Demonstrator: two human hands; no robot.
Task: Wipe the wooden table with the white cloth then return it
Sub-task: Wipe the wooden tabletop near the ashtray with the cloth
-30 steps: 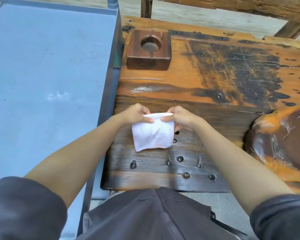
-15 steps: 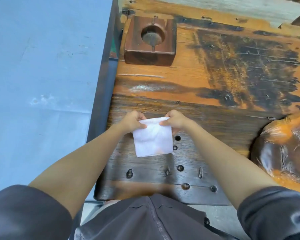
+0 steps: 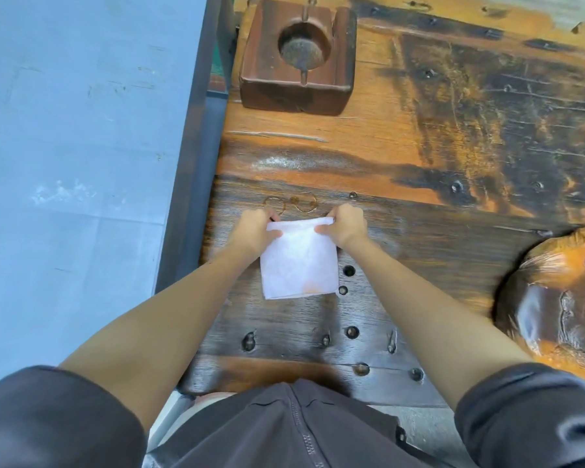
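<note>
In the head view we see both of our hands pinching the top corners of the white cloth (image 3: 299,260): the left hand (image 3: 255,231) grips its ten o'clock corner and the right hand (image 3: 347,224) its two o'clock corner, fingers closed on the fabric. The cloth, folded to a rough square, hangs down toward us over the dark near plank of the tabletop (image 3: 419,251), with a faint orange stain near its five o'clock corner. Compared with a second ago, the hands have moved slightly farther from us along the plank, and two ring-shaped marks (image 3: 291,202) now show at twelve o'clock from the knuckles. We judge this as readying the cloth for wiping, with those rings a likely target. The wooden ashtray (image 3: 298,55) sits well apart at twelve o'clock, and the blue surface (image 3: 81,163) lies at nine o'clock.
</note>
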